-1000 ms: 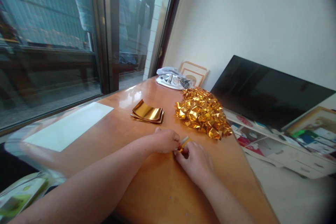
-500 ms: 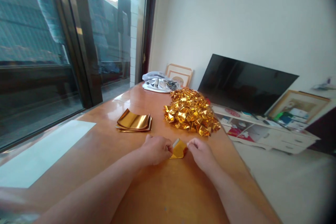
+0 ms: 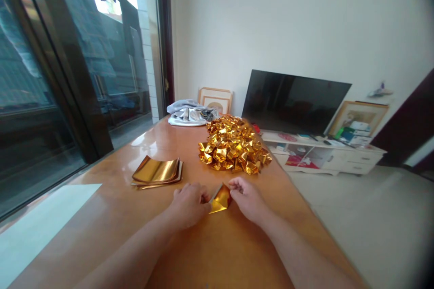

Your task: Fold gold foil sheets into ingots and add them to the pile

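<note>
Both hands pinch one small folded piece of gold foil paper (image 3: 220, 199) just above the orange wooden table (image 3: 217, 253). My left hand (image 3: 188, 204) grips its left corner, my right hand (image 3: 247, 198) its upper right corner. A stack of flat gold foil sheets (image 3: 156, 172) lies to the left of my hands, its edges curling up. Beyond my hands sits a heap of folded gold foil pieces (image 3: 233, 150).
A bundle of grey and white cloth (image 3: 187, 113) and a picture frame (image 3: 215, 99) are at the table's far end. A white sheet (image 3: 37, 230) lies at the left. Glass doors run along the left; a TV (image 3: 293, 100) stands on a low white cabinet (image 3: 325, 156) to the right.
The head camera has tilted up and swung, showing more of the room. The foil piece between my fingers has opened from a tight fold into a wider shape, and my hands have drawn slightly apart.
</note>
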### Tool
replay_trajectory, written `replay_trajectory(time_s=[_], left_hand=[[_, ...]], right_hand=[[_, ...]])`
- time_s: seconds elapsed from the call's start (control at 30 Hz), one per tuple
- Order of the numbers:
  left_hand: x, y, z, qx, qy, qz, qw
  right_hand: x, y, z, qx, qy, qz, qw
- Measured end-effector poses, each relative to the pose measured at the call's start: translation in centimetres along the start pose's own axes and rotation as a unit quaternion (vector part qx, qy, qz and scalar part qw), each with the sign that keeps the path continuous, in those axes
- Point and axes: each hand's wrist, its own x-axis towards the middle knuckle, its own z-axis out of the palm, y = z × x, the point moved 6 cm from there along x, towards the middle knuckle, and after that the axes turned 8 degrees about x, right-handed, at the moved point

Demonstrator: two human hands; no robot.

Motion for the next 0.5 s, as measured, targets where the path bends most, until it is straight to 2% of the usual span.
replay_trajectory(time_s=[0.2,0.4,0.5], left_hand=[[-0.5,1.4,-1.1,-0.028,-0.004,0.049,0.998],[-0.5,1.5,-0.6,-0.063,-0.017,0.071,0.995],[-0.5,1.2,-0.5,-0.078,-0.024,0.073,0.994]], right_hand=[[-0.3,-0.9,0.2,0.064,-0.043,-0.022,0.997],[-1.0,-2.3,-0.2,0.11,-0.109,0.032,0.987],[-1.3,-2.3,-0.1,0.113,-0.127,0.043,0.984]])
